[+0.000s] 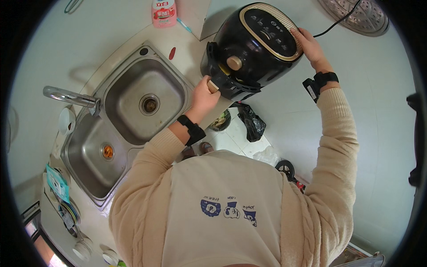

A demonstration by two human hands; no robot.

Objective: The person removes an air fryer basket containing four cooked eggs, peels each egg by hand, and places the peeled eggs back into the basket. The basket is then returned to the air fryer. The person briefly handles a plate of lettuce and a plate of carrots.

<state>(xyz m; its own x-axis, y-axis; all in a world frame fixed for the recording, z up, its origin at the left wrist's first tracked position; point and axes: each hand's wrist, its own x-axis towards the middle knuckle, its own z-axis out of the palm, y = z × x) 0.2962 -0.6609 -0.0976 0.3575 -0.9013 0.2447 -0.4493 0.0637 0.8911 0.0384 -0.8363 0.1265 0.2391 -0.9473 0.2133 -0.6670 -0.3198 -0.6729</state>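
Observation:
A black air fryer (257,63) with a gold-rimmed control panel and a gold knob stands at the counter's corner. Its drawer (230,83) looks partly pulled out, with a yellowish strip showing in the gap; the contents are hidden. My left hand (204,100) is closed around the drawer's handle (212,86), whose light tip shows beside my fingers. On the far right edge of the fryer's top, my right hand (310,48) holds the housing, thumb on the gold mesh border. Some of its fingers are hidden behind the housing.
Left lies a double-bowl steel sink (146,96) with a chrome faucet (71,96). A pink detergent bottle (164,15) stands behind. A black cord (337,21) runs toward a perforated metal steamer (358,15). Below are a bin (222,121) and a black plastic bag (252,123).

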